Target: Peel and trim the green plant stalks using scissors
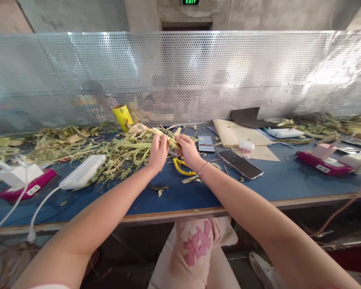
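Observation:
My left hand (158, 154) and my right hand (188, 151) are close together over the middle of the blue table, both closed on a pale yellow-green plant stalk (171, 141). One dry, papery end of the stalk sticks out beyond my left fingers. My right hand, with a bracelet at its wrist, grips the other part, and the fingers hide some of it. Beside and behind my left hand lies a heap of dried stalks and leaves (126, 150). Just below the hands rests a yellow loop-shaped handle (182, 166); its other end is hidden.
A yellow tube (122, 117) leans behind the heap, near the perforated metal screen (186, 56). To the right lie a phone (240, 163), a card (206, 143) and brown paper (240, 134). White power bank (84, 171) and magenta power strip (28, 186) with cables sit left.

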The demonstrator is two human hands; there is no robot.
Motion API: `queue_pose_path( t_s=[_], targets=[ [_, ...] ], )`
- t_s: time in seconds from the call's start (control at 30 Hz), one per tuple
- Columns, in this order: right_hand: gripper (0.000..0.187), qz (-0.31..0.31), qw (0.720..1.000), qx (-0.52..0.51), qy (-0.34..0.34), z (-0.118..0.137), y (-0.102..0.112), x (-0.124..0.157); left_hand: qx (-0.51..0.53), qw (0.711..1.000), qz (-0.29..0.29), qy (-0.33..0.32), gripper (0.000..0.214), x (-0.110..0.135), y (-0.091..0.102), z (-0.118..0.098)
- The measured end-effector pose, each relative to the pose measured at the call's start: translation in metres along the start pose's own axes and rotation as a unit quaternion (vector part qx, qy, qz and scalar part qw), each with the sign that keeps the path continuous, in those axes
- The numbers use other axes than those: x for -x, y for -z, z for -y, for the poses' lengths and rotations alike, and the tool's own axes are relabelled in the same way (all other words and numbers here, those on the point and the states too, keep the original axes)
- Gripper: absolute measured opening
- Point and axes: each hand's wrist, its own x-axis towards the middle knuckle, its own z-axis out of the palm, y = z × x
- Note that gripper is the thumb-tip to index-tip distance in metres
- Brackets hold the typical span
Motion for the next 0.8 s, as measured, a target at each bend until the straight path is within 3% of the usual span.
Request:
queue_pose_path(
  t_s=[0.27,0.47,0.8],
  targets=[
    [0.03,-0.052,0.997,-0.021,0.055,0.0001,-0.003,0.0047,-0.007,1.0,0.013,0.005,0.03,0.0018,-0.0019,0.0018],
    [0.029,-0.059,0.997,-0.041,0.039,0.0037,-0.0044,0.0065,-0.075,0.996,0.02,-0.049,0.029,0.0049,0.0009,0.0053],
    [0.029,-0.048,0.993,-0.052,0.097,0.0064,-0.0074,0.0082,0.032,0.997,-0.064,0.011,0.036,-0.0012,-0.0055,0.006]
  ],
)
